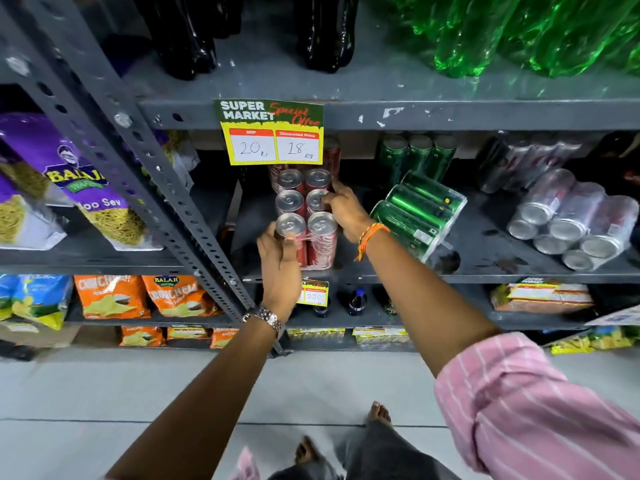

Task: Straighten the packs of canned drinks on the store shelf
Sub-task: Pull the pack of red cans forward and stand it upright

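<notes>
Head view: your left hand [278,263] clamps the red can pack [306,220] at its front, your right hand [346,211] grips its right side.

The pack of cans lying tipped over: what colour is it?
Green, seen clearly in the head view.

Your view is evenly and fairly brightly lit, with glare on the translucent green plastic bottles [540,32] at one o'clock; wide-angle bending and blur soften the edges, shelf recesses stay dim.
</notes>
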`<state>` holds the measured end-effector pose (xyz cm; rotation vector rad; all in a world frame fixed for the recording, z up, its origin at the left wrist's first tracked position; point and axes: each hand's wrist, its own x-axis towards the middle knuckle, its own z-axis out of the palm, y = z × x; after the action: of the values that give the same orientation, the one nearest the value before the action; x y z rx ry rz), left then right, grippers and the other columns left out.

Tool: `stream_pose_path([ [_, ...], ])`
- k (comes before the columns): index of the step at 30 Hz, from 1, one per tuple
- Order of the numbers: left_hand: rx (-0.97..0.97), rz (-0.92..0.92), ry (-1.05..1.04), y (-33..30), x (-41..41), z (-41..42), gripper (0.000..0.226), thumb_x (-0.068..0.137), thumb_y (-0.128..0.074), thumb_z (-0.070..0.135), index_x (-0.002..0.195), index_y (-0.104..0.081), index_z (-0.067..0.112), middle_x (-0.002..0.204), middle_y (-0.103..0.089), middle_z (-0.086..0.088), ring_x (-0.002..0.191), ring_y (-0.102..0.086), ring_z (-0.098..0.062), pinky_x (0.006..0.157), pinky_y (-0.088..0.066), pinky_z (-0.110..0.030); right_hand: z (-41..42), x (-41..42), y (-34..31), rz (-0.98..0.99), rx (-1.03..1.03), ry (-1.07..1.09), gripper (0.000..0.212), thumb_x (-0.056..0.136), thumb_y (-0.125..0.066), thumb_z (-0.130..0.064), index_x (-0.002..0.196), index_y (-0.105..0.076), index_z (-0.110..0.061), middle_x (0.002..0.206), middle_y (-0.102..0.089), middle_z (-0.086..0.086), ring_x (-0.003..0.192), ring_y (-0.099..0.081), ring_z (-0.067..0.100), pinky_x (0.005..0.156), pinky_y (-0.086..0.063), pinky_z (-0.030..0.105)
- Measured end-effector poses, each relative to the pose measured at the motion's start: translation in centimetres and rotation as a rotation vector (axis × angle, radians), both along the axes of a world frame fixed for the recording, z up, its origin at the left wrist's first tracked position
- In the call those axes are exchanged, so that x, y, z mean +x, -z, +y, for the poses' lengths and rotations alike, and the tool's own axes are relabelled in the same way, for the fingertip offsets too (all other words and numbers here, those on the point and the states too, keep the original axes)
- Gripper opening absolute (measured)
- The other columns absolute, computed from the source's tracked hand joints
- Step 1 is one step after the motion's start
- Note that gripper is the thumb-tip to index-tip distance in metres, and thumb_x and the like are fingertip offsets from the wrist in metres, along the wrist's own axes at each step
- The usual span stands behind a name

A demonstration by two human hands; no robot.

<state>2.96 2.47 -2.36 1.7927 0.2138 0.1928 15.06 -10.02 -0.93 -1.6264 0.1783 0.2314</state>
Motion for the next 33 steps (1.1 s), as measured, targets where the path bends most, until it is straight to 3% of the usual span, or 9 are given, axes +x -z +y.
stream_pose_path([
  [3,0.0,0.009,0.053,-0.3,-0.9,-0.6,0.056,0.094,-0.04,0.05,0.141,-0.043,0.019,0.128,-0.041,0.0,0.12,-0.044,-0.006,0.103,-0.031,-0.012,-0.4,1.3,-0.7,0.031,-0.014,-0.089,0.053,0.092,-0.046,0.0,0.144,-0.05,-0.013,0.117,-0.068,0.01,0.097,-0.063,0.019,0.092,-0.052,0.036],
  [6,-0.036,0.068,0.037,-1.0,0.4,0.2,0.028,0.094,-0.04,0.048,0.111,-0.051,0.029,0.121,-0.047,0.0,0.123,-0.049,-0.017,0.113,-0.037,-0.037,-1.0,1.4,-1.3,0.029,-0.039,-0.115,0.054,0.092,-0.046,0.005,0.144,-0.051,-0.009,0.097,-0.07,0.002,0.079,-0.065,0.01,0.077,-0.054,0.026],
  [9,0.009,0.046,-0.029,-2.3,3.9,1.4,0.011,0.096,-0.045,0.04,0.091,-0.053,0.035,0.108,-0.055,0.006,0.115,-0.055,-0.02,0.106,-0.042,-0.042,-1.1,-0.5,-1.4,-0.025,-0.057,0.012,0.044,0.09,-0.053,-0.001,0.132,-0.061,-0.012,0.122,-0.071,0.008,0.107,-0.069,0.025,0.1,-0.056,0.042],
  [12,0.039,0.05,-0.048,-4.4,8.6,2.0,0.012,0.095,-0.051,0.031,0.097,-0.061,0.023,0.098,-0.064,0.006,0.093,-0.061,-0.014,0.083,-0.045,-0.032,0.5,-4.5,-0.5,-0.118,-0.079,0.315,0.044,0.088,-0.056,-0.016,0.132,-0.059,-0.014,0.129,-0.068,0.009,0.116,-0.064,0.024,0.107,-0.049,0.041],
  [15,0.185,0.082,0.058,-5.3,13.0,1.8,0.025,0.095,-0.05,0.015,0.105,-0.066,0.0,0.115,-0.067,-0.022,0.109,-0.063,-0.035,0.09,-0.048,-0.041,3.0,-7.6,0.8,-0.106,0.002,0.52,0.048,0.096,-0.055,-0.018,0.142,-0.049,-0.008,0.141,-0.058,0.013,0.129,-0.055,0.026,0.115,-0.041,0.04],
  [19,0.339,0.128,0.137,-5.0,14.4,1.7,0.039,0.095,-0.042,0.008,0.126,-0.065,0.006,0.138,-0.062,-0.013,0.126,-0.057,-0.032,0.099,-0.043,-0.03,3.8,-8.7,1.5,-0.172,-0.058,0.472,0.036,0.1,-0.054,-0.022,0.132,-0.053,-0.004,0.128,-0.064,0.018,0.119,-0.061,0.032,0.105,-0.048,0.046],
  [24,0.302,0.131,0.09,-3.8,14.3,2.7,0.046,0.087,-0.042,-0.002,0.125,-0.068,0.007,0.135,-0.065,-0.014,0.127,-0.059,-0.031,0.109,-0.046,-0.037,2.0,-7.4,1.4,-0.168,-0.136,0.372,0.031,0.101,-0.05,-0.017,0.13,-0.054,-0.008,0.122,-0.067,0.016,0.11,-0.063,0.027,0.098,-0.049,0.036],
  [28,0.231,0.132,0.004,-3.2,13.0,3.5,0.04,0.085,-0.046,0.003,0.114,-0.072,0.013,0.123,-0.071,-0.013,0.116,-0.064,-0.033,0.1,-0.053,-0.042,0.5,-6.0,1.0,-0.193,-0.286,0.298,0.036,0.102,-0.048,-0.017,0.136,-0.052,-0.008,0.128,-0.067,0.017,0.118,-0.062,0.031,0.098,-0.046,0.034],
  [33,0.163,0.11,-0.058,-1.8,9.1,4.1,0.029,0.092,-0.052,0.016,0.118,-0.065,0.018,0.122,-0.067,-0.009,0.111,-0.064,-0.03,0.093,-0.049,-0.031,-1.9,-3.9,0.4,-0.125,-0.3,0.224,0.031,0.101,-0.052,-0.022,0.126,-0.061,-0.005,0.123,-0.07,0.021,0.114,-0.065,0.034,0.101,-0.051,0.047],
])
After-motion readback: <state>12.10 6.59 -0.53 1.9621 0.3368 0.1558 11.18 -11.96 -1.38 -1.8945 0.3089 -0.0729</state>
